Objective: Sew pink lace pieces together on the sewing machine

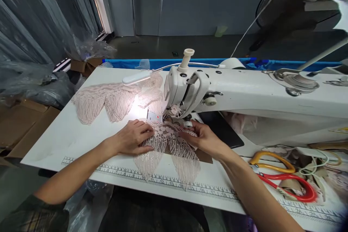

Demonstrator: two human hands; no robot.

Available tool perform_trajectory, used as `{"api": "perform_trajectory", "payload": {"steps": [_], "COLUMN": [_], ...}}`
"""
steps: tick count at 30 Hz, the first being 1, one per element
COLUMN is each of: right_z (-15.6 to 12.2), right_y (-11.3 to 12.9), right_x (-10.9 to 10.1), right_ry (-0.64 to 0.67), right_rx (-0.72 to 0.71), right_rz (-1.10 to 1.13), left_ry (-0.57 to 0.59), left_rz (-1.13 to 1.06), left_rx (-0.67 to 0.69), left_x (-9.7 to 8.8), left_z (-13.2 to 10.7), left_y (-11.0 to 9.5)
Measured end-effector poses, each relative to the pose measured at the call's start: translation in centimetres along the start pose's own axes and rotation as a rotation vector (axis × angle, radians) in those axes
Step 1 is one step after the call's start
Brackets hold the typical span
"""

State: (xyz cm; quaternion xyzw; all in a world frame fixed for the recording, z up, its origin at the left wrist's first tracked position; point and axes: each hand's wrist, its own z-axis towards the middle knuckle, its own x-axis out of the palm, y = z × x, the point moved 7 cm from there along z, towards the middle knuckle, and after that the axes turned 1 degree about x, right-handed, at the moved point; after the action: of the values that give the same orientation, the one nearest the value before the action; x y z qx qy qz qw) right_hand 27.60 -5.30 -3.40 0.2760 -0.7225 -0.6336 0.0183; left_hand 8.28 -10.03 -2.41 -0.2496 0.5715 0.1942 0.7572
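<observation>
Pale pink scalloped lace [157, 148] lies under the needle area of a white sewing machine [231, 87]. Its straight upper edge runs along the front of the metal needle plate [154, 116], and its points hang toward the table's front edge. My left hand [133, 136] rests flat on the lace's left part, thumb apart from the fingers. On the other side, my right hand [202, 137] pinches the lace's upper edge, just right of the presser foot; some of its fingertips are hidden behind the machine parts. More lace [108, 99] spreads behind the needle, on the left of the table.
A lit lamp [137, 77] on a bendable neck shines beside the needle. Orange-handled scissors [272, 162] and red-handled scissors [296, 186] lie at right among fabric scraps and cords. A printed ruler [130, 174] follows the table's front edge. Cardboard boxes [24, 127] stand at left.
</observation>
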Motion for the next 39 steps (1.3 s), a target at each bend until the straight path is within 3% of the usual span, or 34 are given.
{"api": "perform_trajectory", "payload": {"steps": [4,6,8,10,13,15,17,22,25,30,33,39], "right_z": [0.3,0.5,0.4,-0.2,-0.5,-0.5,-0.8,-1.6,-1.4,-0.7,-0.3,-0.4], "right_y": [0.3,1.6,3.3,4.2,3.2,2.4,2.1,1.7,1.5,1.6,1.5,1.3], "right_x": [4.5,6.3,7.7,8.2,6.1,3.9,3.0,4.9,5.6,5.6,5.8,5.2], "right_ry": [0.035,0.056,0.187,0.306,0.199,0.034,-0.057,-0.069,-0.081,-0.067,-0.063,-0.072], "right_rx": [0.232,0.206,0.135,0.082,0.007,-0.088,-0.243,-0.591,-0.641,-0.619,-0.592,-0.58], "right_rz": [0.667,0.878,0.957,0.857,0.361,-0.076,-0.406,-0.806,-0.935,-0.976,-1.02,-0.873], "left_ry": [-0.039,-0.085,-0.093,-0.066,-0.085,-0.109,-0.102,-0.028,-0.014,0.017,0.051,-0.015], "left_rz": [-0.148,-0.351,-0.6,-0.747,-0.716,-0.673,-0.661,-0.663,-0.622,-0.64,-0.569,-0.44], "left_rx": [-0.049,-0.139,-0.297,-0.494,-0.7,-0.734,-0.747,-0.815,-0.83,-0.786,-0.826,-0.88], "left_x": [-1.0,-1.7,-1.7,-1.0,-0.4,-0.3,-0.3,-0.4,-0.7,-0.5,-0.5,-1.0], "left_z": [-0.2,-0.3,-0.6,-1.1,-1.7,-1.8,-1.8,-2.5,-2.6,-2.2,-2.4,-2.3], "left_y": [0.4,0.9,1.6,2.4,3.3,3.4,3.5,4.2,4.5,4.0,4.0,3.7]}}
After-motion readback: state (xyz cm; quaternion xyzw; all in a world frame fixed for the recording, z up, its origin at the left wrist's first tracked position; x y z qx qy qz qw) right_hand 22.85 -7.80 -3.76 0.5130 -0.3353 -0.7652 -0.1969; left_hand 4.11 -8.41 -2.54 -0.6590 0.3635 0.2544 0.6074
